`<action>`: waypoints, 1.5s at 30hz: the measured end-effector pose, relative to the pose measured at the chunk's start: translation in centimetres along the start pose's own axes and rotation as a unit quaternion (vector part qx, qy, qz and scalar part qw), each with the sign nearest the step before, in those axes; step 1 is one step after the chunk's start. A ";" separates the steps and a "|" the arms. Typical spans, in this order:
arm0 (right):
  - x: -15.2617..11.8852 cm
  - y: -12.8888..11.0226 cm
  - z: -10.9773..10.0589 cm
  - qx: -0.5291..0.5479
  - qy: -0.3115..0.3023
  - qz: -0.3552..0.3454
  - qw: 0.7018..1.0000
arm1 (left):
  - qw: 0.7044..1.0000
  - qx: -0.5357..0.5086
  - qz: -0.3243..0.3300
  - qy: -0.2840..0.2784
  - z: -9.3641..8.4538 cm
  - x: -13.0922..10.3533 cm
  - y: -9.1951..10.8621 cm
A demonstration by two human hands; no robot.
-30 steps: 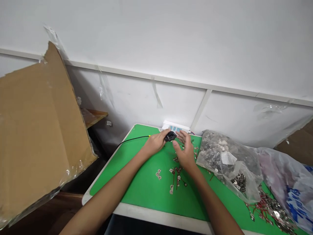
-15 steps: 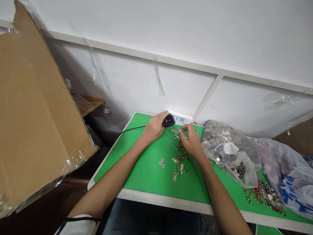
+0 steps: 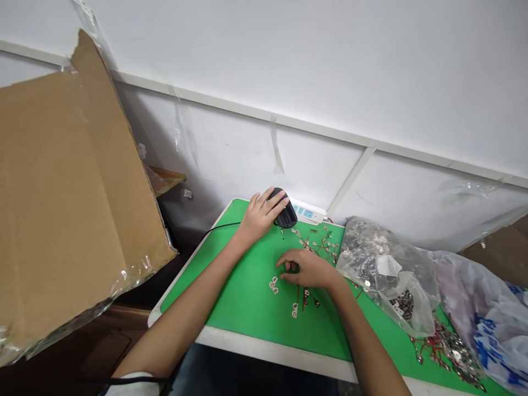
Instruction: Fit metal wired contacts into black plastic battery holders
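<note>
My left hand (image 3: 259, 217) is at the far side of the green table, its fingers laid over a black corded device (image 3: 287, 218) that has a ribbed dark face; its kind is unclear. A black cable (image 3: 223, 226) runs left from under that hand. My right hand (image 3: 305, 267) hovers over the middle of the table with thumb and forefinger apart and the other fingers curled; nothing shows between them. Just left of its thumb lies a small cluster of metal snap-like pieces (image 3: 274, 285). Loose metal pieces with red wires (image 3: 325, 245) lie beyond and partly beneath the right hand.
A white power strip (image 3: 315, 213) lies along the wall. To the right are a clear bag of metal parts (image 3: 371, 247), a white plastic bag (image 3: 466, 275) and a heap of wired pieces (image 3: 454, 349). A large cardboard box (image 3: 74, 209) stands left of the green table (image 3: 243, 308).
My right hand has moved nearer to me and left, away from the far pieces. The left hand's fingers have spread over the black device, which has turned. The view has shifted slightly.
</note>
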State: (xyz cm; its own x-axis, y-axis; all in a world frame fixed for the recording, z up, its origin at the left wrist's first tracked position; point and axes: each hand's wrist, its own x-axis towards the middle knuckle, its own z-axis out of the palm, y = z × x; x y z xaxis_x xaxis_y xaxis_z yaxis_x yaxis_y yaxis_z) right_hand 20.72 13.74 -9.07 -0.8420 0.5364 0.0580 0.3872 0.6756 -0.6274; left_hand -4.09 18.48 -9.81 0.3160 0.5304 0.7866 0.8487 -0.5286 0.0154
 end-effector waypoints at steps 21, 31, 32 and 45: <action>0.6 -0.6 0.9 0.019 -0.001 -0.040 0.999 | 0.999 -0.003 -0.041 0.034 -0.2 0.1 -1.3; -0.2 0.1 -1.9 0.246 0.192 0.076 0.947 | 0.997 -0.063 0.037 -0.010 0.1 0.0 -1.3; -0.2 0.3 -2.0 0.285 0.224 0.094 0.927 | 0.997 -0.065 0.031 -0.015 0.0 -0.1 -1.0; 1.4 0.0 -0.4 0.466 0.351 0.205 0.786 | 0.985 -0.061 0.163 -0.016 0.6 -0.2 2.3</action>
State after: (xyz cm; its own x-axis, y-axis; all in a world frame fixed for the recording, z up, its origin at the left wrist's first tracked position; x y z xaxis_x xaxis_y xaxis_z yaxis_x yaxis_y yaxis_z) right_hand 19.77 14.72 -8.68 -0.1772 0.9801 -0.0891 -0.1474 -0.1160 -0.9823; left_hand -1.95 17.58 -10.26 0.5779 0.3383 0.7427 0.6434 -0.7488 -0.1595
